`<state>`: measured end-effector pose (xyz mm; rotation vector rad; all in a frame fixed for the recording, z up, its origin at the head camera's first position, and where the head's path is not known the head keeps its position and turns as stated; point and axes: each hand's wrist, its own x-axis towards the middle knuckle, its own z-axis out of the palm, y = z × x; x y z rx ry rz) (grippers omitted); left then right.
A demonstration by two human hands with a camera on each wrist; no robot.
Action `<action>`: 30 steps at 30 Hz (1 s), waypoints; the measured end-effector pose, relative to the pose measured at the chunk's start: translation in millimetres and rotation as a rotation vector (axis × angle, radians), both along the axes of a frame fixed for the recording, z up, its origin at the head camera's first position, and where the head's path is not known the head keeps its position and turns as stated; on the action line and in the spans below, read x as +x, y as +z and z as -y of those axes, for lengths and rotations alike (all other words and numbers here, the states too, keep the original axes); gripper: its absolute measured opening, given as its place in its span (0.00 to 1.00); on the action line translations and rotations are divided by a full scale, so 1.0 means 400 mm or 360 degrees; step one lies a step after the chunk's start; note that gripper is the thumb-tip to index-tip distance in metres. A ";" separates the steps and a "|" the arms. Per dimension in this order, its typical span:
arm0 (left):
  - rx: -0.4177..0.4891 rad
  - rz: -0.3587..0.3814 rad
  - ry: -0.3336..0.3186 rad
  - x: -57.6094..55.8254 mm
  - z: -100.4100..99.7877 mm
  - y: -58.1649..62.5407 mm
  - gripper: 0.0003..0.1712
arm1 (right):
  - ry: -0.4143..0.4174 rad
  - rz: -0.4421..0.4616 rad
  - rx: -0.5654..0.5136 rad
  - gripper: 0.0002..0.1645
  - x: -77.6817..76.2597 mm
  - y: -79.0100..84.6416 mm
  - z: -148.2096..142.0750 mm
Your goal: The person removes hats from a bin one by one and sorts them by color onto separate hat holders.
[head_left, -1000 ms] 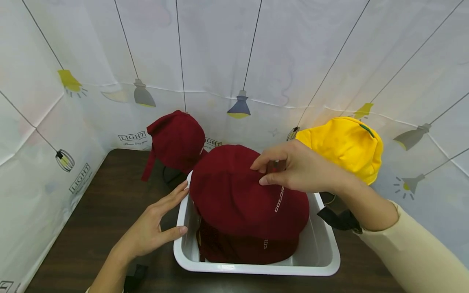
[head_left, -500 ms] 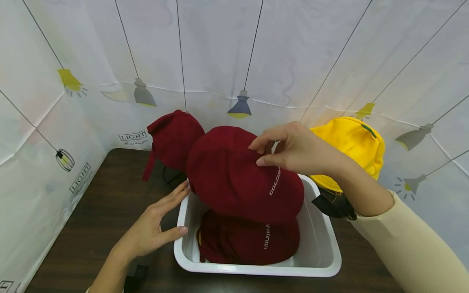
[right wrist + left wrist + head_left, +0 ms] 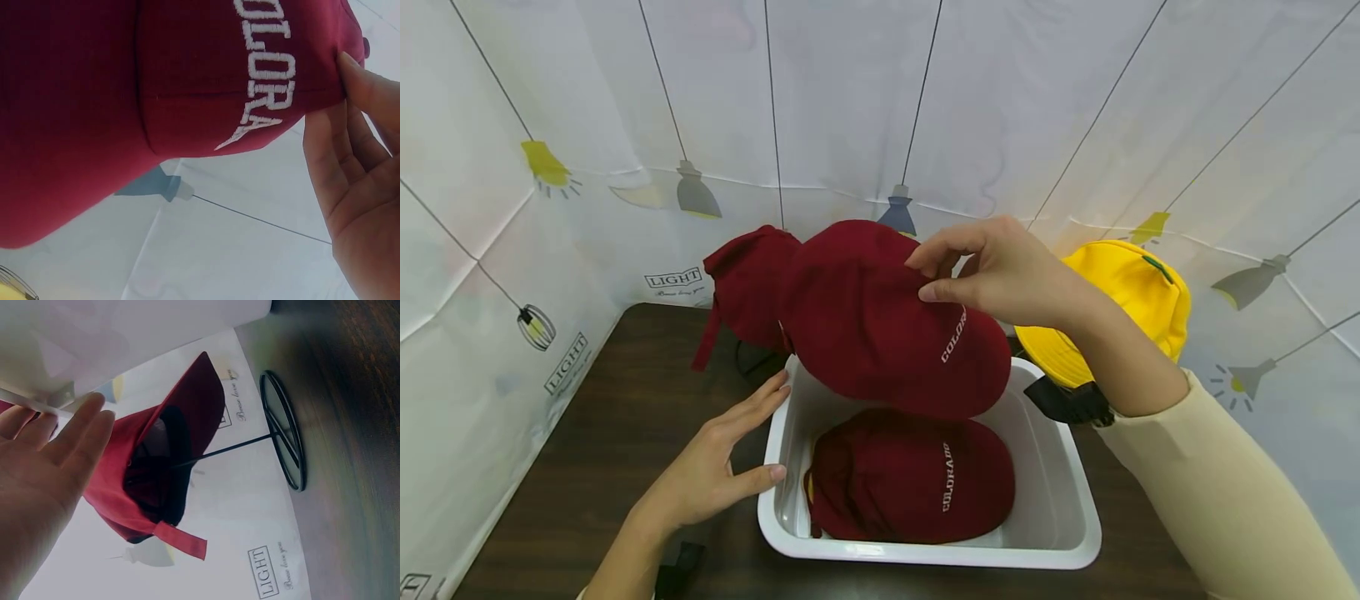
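Note:
My right hand point(image 3: 1000, 275) pinches the crown of a dark red cap point(image 3: 872, 333) with white lettering, raised above the far part of a white basin point(image 3: 917, 552). In the right wrist view the thumb and fingers grip the cap's cloth point(image 3: 200, 81). A second dark red cap point(image 3: 910, 483) lies inside the basin, its lettering facing up. My left hand point(image 3: 707, 467) rests against the basin's left rim with its fingers spread and fairly straight; the left wrist view shows the fingers along the rim too.
Another red cap point(image 3: 131, 469) hangs on a black wire stand point(image 3: 284, 431) behind the basin's left corner. A yellow cap point(image 3: 1127, 292) is at the back right. A patterned white curtain point(image 3: 820, 100) stands behind the dark wooden table point(image 3: 572, 475).
My right hand has lifted the red cap up and away toward the back, uncovering more of the cap in the basin. The left hand has stayed at the rim.

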<state>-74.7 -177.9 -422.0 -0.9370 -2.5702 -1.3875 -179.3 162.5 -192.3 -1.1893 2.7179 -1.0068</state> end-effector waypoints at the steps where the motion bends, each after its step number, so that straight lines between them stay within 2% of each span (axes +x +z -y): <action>1: 0.0001 0.0001 -0.0005 0.000 -0.001 0.000 0.48 | -0.0007 -0.0001 -0.0002 0.12 -0.002 0.002 0.002; 8: 0.0004 -0.0008 -0.0007 0.001 -0.003 0.000 0.49 | -0.0079 -0.0006 -0.0047 0.12 -0.021 0.016 0.024; 17: 0.0017 -0.0010 -0.0007 0.000 -0.003 0.000 0.49 | -0.0072 -0.0061 -0.0147 0.12 -0.048 0.023 0.056; 26: 0.0022 0.0006 -0.0018 0.000 -0.009 -0.004 0.48 | -0.0174 -0.0101 -0.0320 0.11 -0.080 0.015 0.103; 30: 0.0025 0.0002 -0.0014 0.000 -0.010 -0.003 0.49 | -0.0155 -0.0083 -0.0364 0.12 -0.099 0.006 0.122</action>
